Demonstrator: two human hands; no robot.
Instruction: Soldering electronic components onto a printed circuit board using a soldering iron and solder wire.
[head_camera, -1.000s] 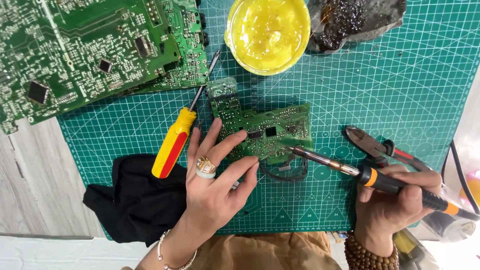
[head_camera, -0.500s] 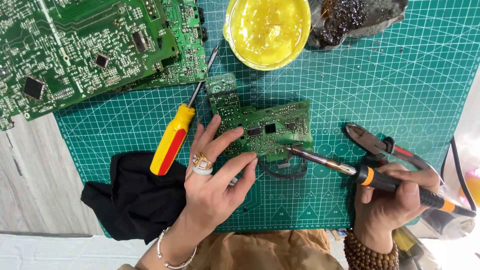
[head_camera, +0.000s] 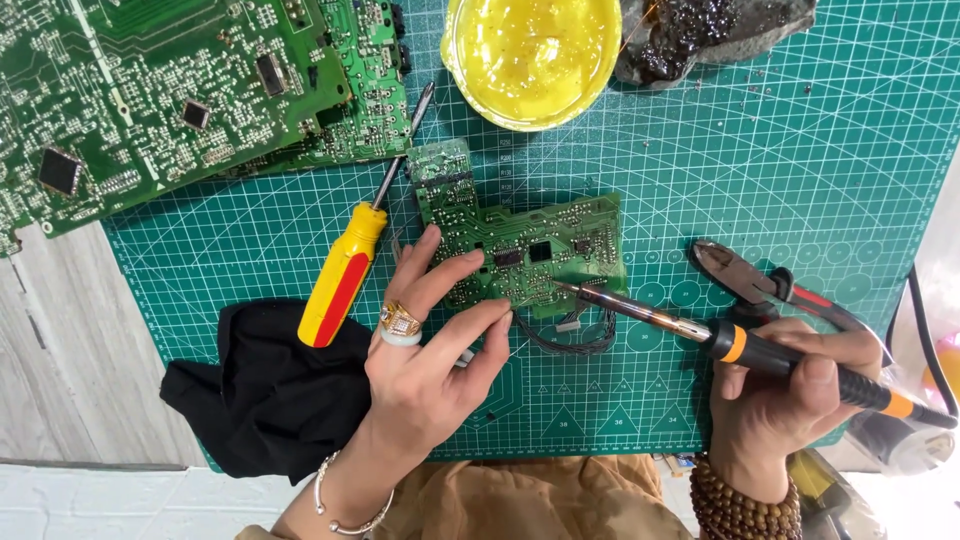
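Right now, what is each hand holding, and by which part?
The right hand grips the soldering iron by its black handle. The left hand pins the small green circuit board at its lower left edge with its fingertips.

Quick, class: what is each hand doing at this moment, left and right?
Left hand: open, fingertips pressing on the small green circuit board.
Right hand: closed on the soldering iron, tip at the board's lower edge.
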